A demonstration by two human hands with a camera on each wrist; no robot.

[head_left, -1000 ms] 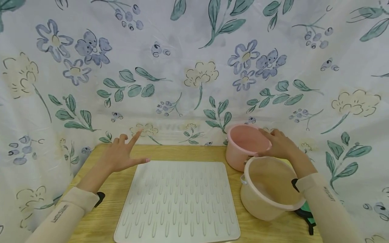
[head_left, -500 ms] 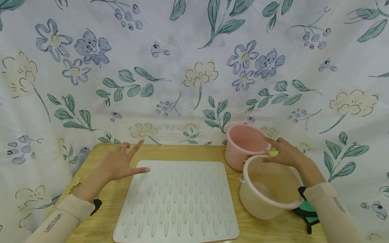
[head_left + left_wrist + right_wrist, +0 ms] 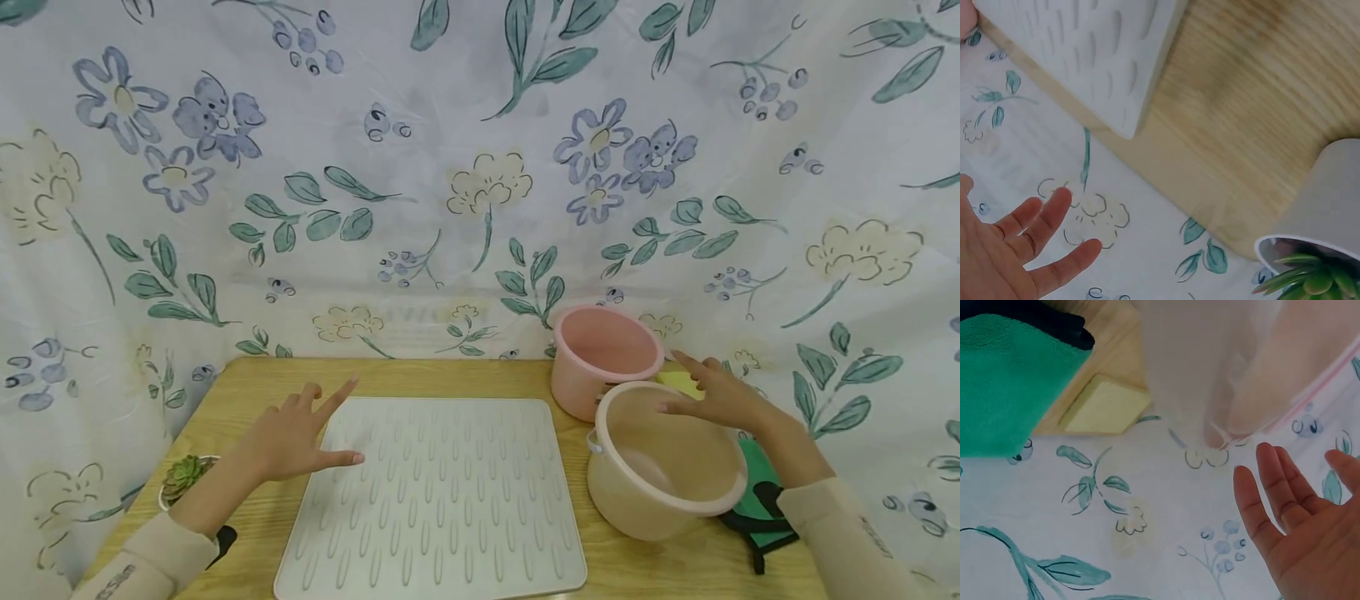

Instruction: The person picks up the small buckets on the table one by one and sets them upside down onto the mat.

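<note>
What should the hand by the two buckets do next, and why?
Probably lower the right hand onto the rim of the beige bucket and grip it. The hand hovers open just above that rim, holding nothing, and this bucket sits nearer than the pink bucket behind it.

Pink tub (image 3: 604, 360), beige tub (image 3: 662, 459), ridged grey-white mat (image 3: 435, 498), green cloth (image 3: 759, 500), and floral-printed backdrop (image 3: 450, 167) are showing.
</note>
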